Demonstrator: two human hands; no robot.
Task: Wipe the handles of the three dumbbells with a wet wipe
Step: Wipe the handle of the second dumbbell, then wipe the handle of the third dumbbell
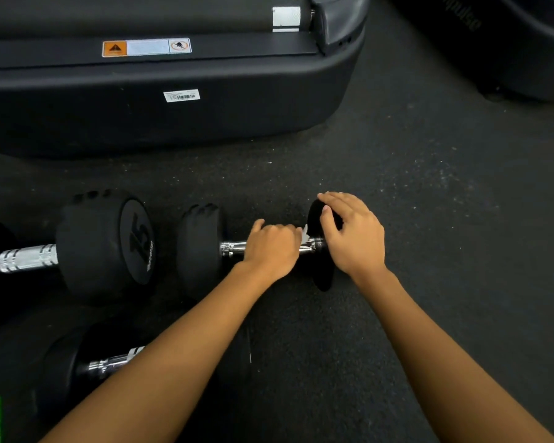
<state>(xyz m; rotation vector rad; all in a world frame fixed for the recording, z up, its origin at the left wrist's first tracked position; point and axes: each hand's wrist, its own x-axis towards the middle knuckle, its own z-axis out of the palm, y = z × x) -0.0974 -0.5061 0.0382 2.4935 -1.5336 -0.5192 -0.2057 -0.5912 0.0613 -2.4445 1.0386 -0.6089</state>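
1. Dark rubber floor (pixel 413 187), open to the right.
2. Lower left: near dumbbell (pixel 115 362), partly under the forearm.
3. Middle dumbbell (pixel 202 247): left hand (pixel 272 247) curls round its handle (pixel 232 247), gripping the wet wipe (pixel 304 233); right hand (pixel 352 235) cups the right head.
4. Judged heavy, rigid, liable to roll; wipe limp.
5. Third dumbbell (pixel 103 244) lies just left; the treadmill (pixel 173 123) beyond limits forward room.

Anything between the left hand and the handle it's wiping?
Nothing visible. The left hand grips the handle directly, with the wipe sticking out at its fingers. The right hand holds the right head beside it.
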